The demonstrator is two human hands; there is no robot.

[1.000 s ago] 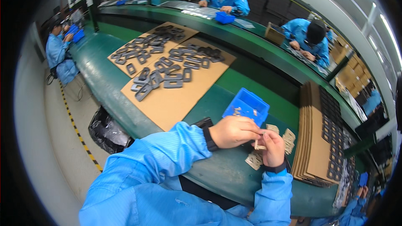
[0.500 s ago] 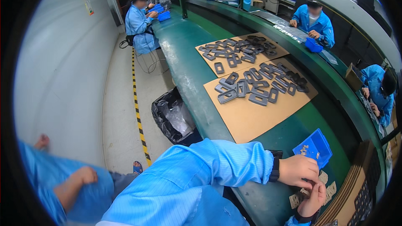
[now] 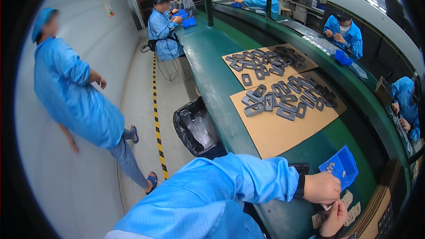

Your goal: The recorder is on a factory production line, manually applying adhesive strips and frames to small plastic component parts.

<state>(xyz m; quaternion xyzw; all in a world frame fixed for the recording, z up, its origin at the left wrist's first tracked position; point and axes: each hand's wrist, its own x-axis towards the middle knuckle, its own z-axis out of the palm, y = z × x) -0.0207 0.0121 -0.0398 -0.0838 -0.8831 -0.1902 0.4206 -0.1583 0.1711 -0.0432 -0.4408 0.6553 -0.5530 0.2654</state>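
My left hand (image 3: pixel 322 188) reaches in over the table with its fingers curled down and pinched together. My right hand (image 3: pixel 336 218) is just below, thumb and fingers closed and meeting the left fingertips. A small pale-and-dark piece shows between them, too hidden to name. Around the hands lie several beige die-cut sheets (image 3: pixel 353 213), partly covered by my fingers. Just beyond the left hand stands an open blue bin (image 3: pixel 351 168) with several small beige bits (image 3: pixel 330 166) in it.
Dark grey rectangular frames (image 3: pixel 285 113) lie on cardboard sheets (image 3: pixel 274 139) atop the green table (image 3: pixel 208 62). Stacked cardboard (image 3: pixel 376 199) stands at the right. A black-lined bin (image 3: pixel 195 124) is beside the table. A person (image 3: pixel 75 88) stands at left; other people work along the line.
The person at left has come further into view, upright now. My view has shifted, so the table sits further right and lower. My hands stay together by the blue bin.
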